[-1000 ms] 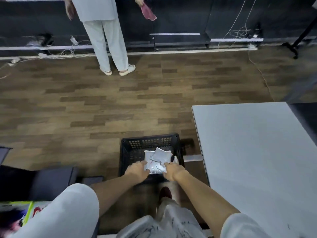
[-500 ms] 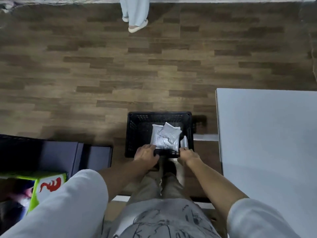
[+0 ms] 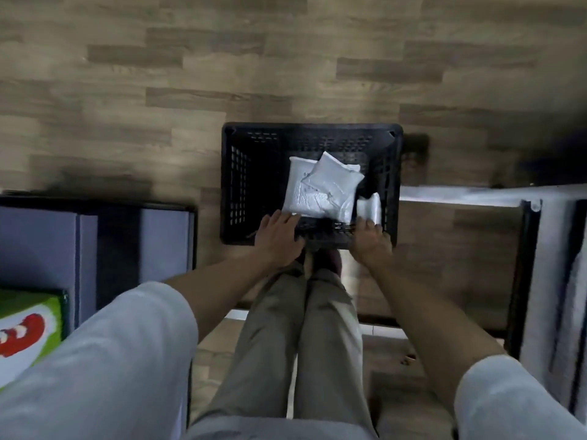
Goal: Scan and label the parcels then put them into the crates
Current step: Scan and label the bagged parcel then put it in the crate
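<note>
A black plastic crate [image 3: 313, 128] stands on the wooden floor just in front of my feet. Inside it lie two white padded parcels, one flat [image 3: 297, 192] and one tilted across it [image 3: 336, 179]. A small white parcel [image 3: 370, 208] leans against the right wall. My left hand [image 3: 279, 236] rests on the crate's near rim, fingers stretched toward the flat parcel. My right hand [image 3: 370, 239] is at the near rim's right end, its fingers curled over the rim just below the small parcel.
Dark grey boxes [image 3: 38, 249] sit on the floor to the left, with a green printed box [image 3: 28, 328] in front of them. A table's black leg [image 3: 529, 249] and pale crossbar [image 3: 460, 195] stand to the right. My legs [image 3: 301, 328] fill the lower middle.
My hands let go of the parcels and drew back to the crate's near rim. My view tipped down, so the standing person and the tabletop left the view.
</note>
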A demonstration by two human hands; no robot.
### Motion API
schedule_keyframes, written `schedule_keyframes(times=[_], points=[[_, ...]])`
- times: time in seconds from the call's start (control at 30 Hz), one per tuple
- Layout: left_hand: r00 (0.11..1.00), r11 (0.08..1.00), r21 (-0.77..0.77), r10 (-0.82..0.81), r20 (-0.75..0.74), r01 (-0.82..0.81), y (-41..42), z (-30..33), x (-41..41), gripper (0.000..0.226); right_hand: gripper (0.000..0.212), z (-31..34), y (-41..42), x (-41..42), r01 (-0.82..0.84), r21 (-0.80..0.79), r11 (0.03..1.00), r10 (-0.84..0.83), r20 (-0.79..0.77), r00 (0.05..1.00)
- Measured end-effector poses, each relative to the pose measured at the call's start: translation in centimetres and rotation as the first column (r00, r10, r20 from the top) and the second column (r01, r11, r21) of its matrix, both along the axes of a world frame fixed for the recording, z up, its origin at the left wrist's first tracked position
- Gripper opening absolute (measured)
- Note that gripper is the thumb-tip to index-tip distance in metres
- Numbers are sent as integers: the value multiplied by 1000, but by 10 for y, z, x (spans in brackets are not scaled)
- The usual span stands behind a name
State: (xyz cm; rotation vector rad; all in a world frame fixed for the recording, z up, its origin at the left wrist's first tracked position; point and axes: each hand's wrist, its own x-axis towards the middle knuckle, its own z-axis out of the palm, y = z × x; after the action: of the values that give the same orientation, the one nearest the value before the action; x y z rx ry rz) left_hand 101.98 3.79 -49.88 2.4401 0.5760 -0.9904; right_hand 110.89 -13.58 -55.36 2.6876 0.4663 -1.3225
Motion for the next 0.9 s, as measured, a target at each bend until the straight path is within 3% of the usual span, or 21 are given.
schedule_keyframes(times=[0.3,0.47,0.67,0.9], points=[[998,998,18,-55,-15,55,7,-126,-2,58,75,-129,0,12,161,-4,987,-154,261,953],[999,1000,17,-22,-40,22,10,-166,-12,58,55,-161,6,14,383,68,921,-372,442,816],[998,1000,11,15,-56,-14,20,-175,-16,59,47,-173,-4,27,503,-42,863,-485,208,849],[999,999,16,31,-34,-30,29,-110,-15,53,57,-108,2,24,576,64,815,-579,128,805]])
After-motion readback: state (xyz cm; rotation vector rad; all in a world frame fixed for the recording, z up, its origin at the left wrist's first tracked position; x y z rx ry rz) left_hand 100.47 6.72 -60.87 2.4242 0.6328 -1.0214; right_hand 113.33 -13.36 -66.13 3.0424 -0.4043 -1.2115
